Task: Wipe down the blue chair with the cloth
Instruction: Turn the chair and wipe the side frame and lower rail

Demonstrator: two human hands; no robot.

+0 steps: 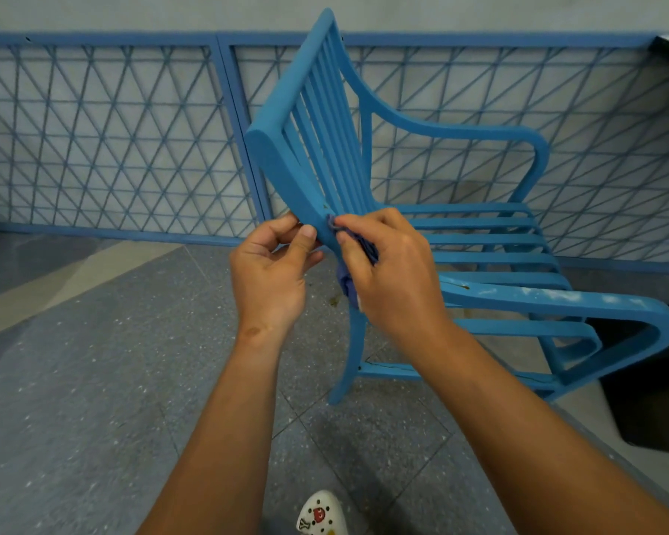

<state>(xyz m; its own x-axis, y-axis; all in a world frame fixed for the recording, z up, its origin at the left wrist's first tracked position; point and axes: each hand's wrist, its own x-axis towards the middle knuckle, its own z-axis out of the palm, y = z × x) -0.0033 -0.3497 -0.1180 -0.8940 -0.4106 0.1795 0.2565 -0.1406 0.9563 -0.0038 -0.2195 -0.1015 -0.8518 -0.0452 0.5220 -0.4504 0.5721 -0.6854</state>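
- The blue chair (421, 210) stands on the speckled floor (93, 361) right in front of me, near the blue lattice railing (113, 140), with its slatted back towards my hands.
- I judge the wiping only partly done: I am at the lower end of the near back post, while the near armrest (557, 299) shows pale, dusty-looking patches and a small brown spot.
- Seat slats, far armrest and legs look left to do, though I cannot tell from here which are already clean.
- My right hand (387, 272) is curled round the bunched blue cloth (348, 279), pressing it against the post.
- My left hand (275, 272) pinches the post's edge between thumb and curled fingers, just beside the cloth, steadying the chair.
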